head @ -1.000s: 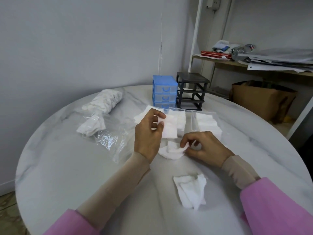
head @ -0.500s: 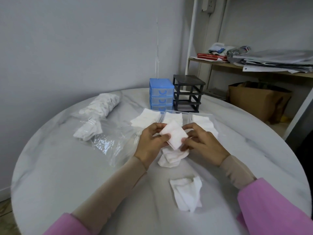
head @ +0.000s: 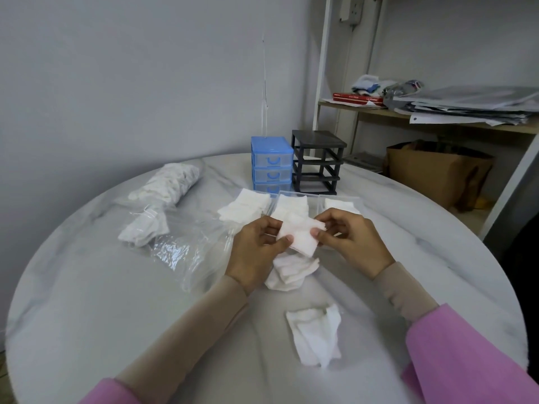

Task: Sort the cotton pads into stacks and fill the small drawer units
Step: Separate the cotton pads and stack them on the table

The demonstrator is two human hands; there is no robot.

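Head view, left to right: a clear plastic bag of white cotton pads lies far left on the round marble surface. The left hand and right hand together pinch one square white cotton pad at its edges, above a loose white heap. Beyond stand sorted stacks, a blue three-drawer unit and an empty black frame. Sorting appears under way; next, this pad probably needs laying squarely onto a stack.
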